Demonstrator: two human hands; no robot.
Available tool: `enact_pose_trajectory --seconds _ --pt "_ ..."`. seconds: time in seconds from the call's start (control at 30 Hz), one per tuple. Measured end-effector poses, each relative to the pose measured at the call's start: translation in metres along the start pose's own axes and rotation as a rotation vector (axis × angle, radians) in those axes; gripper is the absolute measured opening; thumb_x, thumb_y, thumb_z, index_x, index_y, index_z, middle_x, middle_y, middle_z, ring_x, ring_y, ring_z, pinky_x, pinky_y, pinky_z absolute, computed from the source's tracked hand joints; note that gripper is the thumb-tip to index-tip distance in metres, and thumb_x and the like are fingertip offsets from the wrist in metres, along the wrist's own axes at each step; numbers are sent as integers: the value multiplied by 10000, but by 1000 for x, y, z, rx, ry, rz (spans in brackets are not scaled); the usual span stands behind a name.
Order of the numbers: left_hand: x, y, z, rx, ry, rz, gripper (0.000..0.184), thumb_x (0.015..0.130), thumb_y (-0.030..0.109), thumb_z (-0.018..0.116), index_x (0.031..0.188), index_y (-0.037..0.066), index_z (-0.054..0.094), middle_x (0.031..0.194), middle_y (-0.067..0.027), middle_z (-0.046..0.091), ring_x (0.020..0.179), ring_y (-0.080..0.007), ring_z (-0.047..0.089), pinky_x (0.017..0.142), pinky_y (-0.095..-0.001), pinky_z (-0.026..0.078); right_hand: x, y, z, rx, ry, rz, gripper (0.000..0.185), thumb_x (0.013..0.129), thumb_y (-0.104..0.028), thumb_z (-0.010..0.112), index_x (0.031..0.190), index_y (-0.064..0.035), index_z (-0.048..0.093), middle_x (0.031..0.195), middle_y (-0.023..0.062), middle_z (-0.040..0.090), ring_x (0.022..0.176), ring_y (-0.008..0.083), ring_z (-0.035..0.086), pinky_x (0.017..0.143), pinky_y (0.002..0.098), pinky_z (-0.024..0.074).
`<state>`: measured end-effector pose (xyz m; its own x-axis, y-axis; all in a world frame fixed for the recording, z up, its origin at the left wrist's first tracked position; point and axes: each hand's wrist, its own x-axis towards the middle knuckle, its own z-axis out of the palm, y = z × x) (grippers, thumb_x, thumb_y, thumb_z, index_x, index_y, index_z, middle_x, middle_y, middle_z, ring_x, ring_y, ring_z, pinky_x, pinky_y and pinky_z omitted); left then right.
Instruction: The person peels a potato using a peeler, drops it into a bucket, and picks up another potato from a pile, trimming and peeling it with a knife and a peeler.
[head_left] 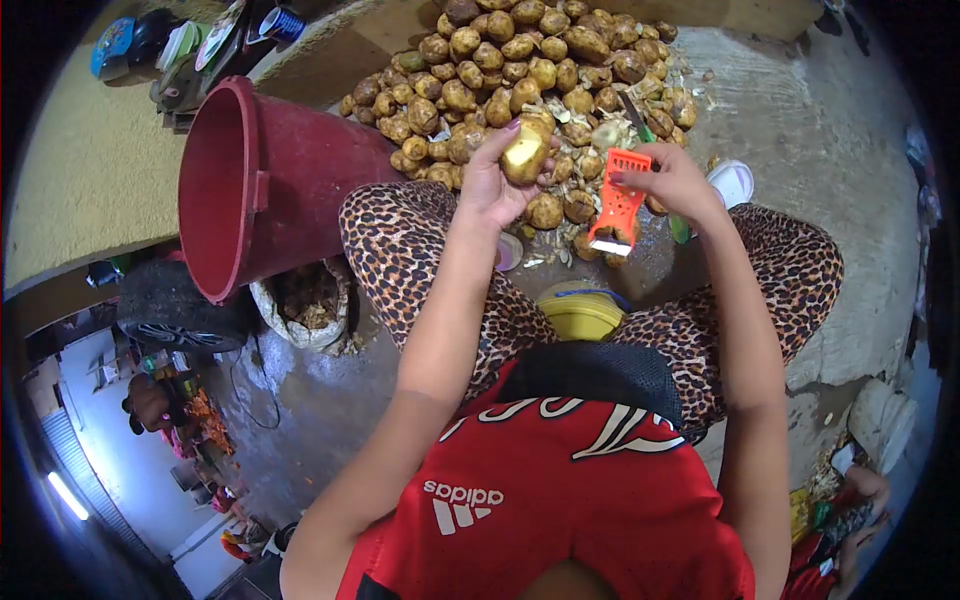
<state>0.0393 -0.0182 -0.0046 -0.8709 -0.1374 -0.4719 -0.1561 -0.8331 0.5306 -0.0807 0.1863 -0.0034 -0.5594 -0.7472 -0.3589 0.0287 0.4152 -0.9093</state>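
My left hand [488, 188] grips a brown-skinned potato [526, 152], with a pale peeled patch facing up. Across from it, my right hand [682, 188] holds an orange peeler [619, 195] by its slotted end, the wide pale blade end pointing down towards me. Peeler and potato are apart. Just beyond both hands, a large pile of unpeeled potatoes [515, 75] covers the floor, with pale peelings scattered among them. A knife [634, 116] with a green handle lies on the pile near my right hand.
A big red bucket [310, 165] stands tilted-looking at the left. Below it are an open white sack [303, 318] with dark scraps and a tyre [180, 305]. Something yellow [580, 316] sits between my legs. Other people [150, 408] are at far left and lower right.
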Motion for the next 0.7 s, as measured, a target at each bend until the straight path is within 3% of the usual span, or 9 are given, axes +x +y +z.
enact_pose_trajectory --seconds 0.1,0.2,0.23,0.3,0.4,0.5,0.53,0.7 --pt "2 -1 -2 -73 -51 -37 444 862 398 432 1047 3 511 896 -161 602 707 -228 580 587 -306 484 -1 2 2 91 8 25 169 747 -168 661 808 -14 626 672 15 599 600 85 528 570 247 424" --pt "4 -3 -1 -113 -10 -60 502 873 441 387 1103 4 480 954 -196 578 730 -260 580 577 -302 487 -1 -1 4 -269 67 -49 178 745 -171 660 813 -12 621 654 18 581 612 89 532 573 256 426" --pt "3 -3 -2 -114 26 -65 525 876 456 373 1127 4 465 986 -213 567 739 -273 581 566 -297 487 -2 -3 6 -197 38 -44 183 744 -176 659 812 -12 618 661 25 579 619 93 533 573 260 425" --pt "4 -5 -6 -143 44 -52 514 883 435 368 1133 -6 454 1011 -217 556 785 -299 581 605 -322 503 -5 -9 11 -54 -17 -30 192 743 -185 657 809 -11 610 677 41 577 634 100 536 571 267 423" --pt "6 -10 -5 -200 101 -6 477 887 380 380 1150 -15 428 1048 -222 539 867 -338 571 670 -372 518 -10 -6 24 -247 125 -288 238 715 -229 641 848 -33 616 714 135 574 659 239 565 619 345 450" --pt "6 -9 1 -236 118 34 432 877 313 415 1155 -17 408 1076 -226 522 926 -370 556 746 -435 511 -11 -5 37 -500 116 -477 218 733 -244 611 830 -49 607 770 155 554 710 288 560 636 385 451" --pt "6 -7 2 -243 114 45 419 871 291 429 1155 -16 402 1085 -227 517 941 -379 550 773 -458 506 -12 -4 41 -532 97 -494 195 745 -252 593 822 -73 597 788 151 534 716 321 550 643 418 448" --pt "4 -7 15 -202 133 66 381 817 238 462 1080 -38 454 1036 -187 538 949 -372 545 838 -490 444 -18 -12 47 -650 13 -444 135 721 -187 584 815 -90 589 818 149 510 693 321 562 610 420 460"
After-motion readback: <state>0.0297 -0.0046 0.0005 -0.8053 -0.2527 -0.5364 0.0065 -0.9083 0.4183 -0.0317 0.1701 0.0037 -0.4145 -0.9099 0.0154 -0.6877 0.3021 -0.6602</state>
